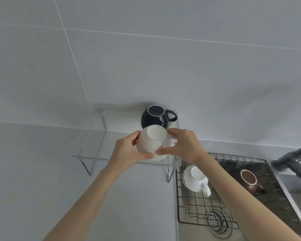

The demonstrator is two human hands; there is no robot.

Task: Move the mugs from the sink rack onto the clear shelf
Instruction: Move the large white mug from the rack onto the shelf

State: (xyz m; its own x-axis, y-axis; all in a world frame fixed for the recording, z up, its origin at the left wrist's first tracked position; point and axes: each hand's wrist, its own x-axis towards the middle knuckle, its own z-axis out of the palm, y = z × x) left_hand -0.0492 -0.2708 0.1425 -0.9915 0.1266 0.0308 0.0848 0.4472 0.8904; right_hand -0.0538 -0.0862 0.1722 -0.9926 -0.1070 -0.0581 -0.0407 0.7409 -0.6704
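A white mug [152,142] is upside down over the front right of the clear shelf [87,156]; I cannot tell whether it touches the shelf. My left hand [127,152] grips its left side and my right hand [184,145] grips its right side, by the handle. A dark navy mug [155,119] stands upside down at the shelf's back right, handle to the right. In the wire sink rack [193,206] a second white mug [196,178] lies upside down. A brown mug [249,180] lies farther right, partly hidden by my right forearm.
A dark faucet [292,160] rises at the right edge. The sink drain [215,220] shows under the rack. A grey tiled wall stands behind the shelf, and white counter [42,162] spreads to the left.
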